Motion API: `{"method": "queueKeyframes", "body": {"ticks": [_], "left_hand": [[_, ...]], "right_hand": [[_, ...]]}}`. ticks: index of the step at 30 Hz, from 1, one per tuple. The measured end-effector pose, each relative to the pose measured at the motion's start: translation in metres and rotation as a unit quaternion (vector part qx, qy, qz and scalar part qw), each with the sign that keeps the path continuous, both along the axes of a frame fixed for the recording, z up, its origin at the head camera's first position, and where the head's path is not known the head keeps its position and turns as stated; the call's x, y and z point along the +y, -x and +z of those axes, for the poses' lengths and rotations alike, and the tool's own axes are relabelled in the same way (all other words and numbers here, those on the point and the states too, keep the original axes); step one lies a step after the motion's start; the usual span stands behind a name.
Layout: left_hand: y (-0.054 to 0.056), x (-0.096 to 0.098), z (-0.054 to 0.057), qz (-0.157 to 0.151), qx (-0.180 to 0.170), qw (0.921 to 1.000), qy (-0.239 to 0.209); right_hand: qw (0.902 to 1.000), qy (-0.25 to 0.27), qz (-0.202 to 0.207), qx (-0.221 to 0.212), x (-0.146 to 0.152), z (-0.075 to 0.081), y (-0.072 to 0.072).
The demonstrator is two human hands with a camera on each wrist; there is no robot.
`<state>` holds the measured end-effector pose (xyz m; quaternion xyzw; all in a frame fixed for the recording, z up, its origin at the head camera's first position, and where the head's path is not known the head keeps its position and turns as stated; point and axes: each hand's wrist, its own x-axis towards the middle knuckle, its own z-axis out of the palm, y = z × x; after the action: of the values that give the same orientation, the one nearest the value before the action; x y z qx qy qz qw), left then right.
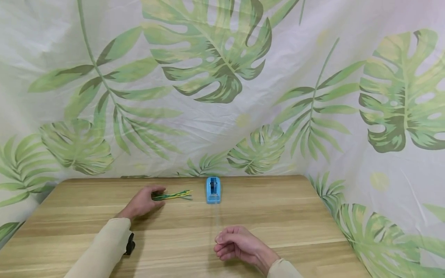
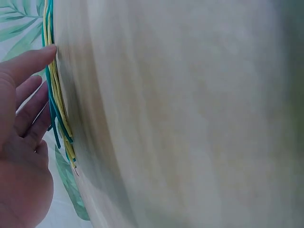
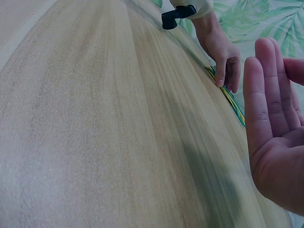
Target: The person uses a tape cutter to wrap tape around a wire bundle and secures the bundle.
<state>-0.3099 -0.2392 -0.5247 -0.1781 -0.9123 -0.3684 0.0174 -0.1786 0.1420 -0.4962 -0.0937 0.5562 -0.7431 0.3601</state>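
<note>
My left hand (image 1: 144, 201) is low over the far left part of the table. Its thumb and fingers lie about a loose bundle of thin green and yellow wires (image 1: 175, 195), whose ends point right. The left wrist view shows the thumb across the wires (image 2: 58, 102) and the fingers on their other side. A blue tape dispenser (image 1: 213, 190) stands at the table's back edge. From it a faint, clear strip of tape (image 1: 217, 216) runs toward the front. My right hand (image 1: 240, 245) pinches the strip's near end between thumb and forefinger, its other fingers loosely extended.
The wood-grain table (image 1: 299, 216) has rounded back corners. Behind it and to the sides hangs a pale cloth (image 1: 194, 127) printed with green leaves. A black strap device (image 1: 129, 244) sits on the left sleeve.
</note>
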Motion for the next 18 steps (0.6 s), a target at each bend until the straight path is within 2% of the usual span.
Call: {"method": "queueKeyframes", "body": {"ticks": [6,9,18], "left_hand": [[0.000,0.002,0.003,0.002,0.014,0.9997,0.021],[0.002,0.004,0.006,-0.010,0.023,0.9989,0.039],[0.006,0.007,0.013,-0.035,0.011,0.9964,0.077]], "right_hand": [[1.0000,0.000,0.000,0.000,0.001,0.000,0.000],[1.0000,-0.001,-0.002,-0.001,0.001,0.001,0.000],[1.0000,-0.004,-0.003,-0.005,0.002,0.001,0.001]]}}
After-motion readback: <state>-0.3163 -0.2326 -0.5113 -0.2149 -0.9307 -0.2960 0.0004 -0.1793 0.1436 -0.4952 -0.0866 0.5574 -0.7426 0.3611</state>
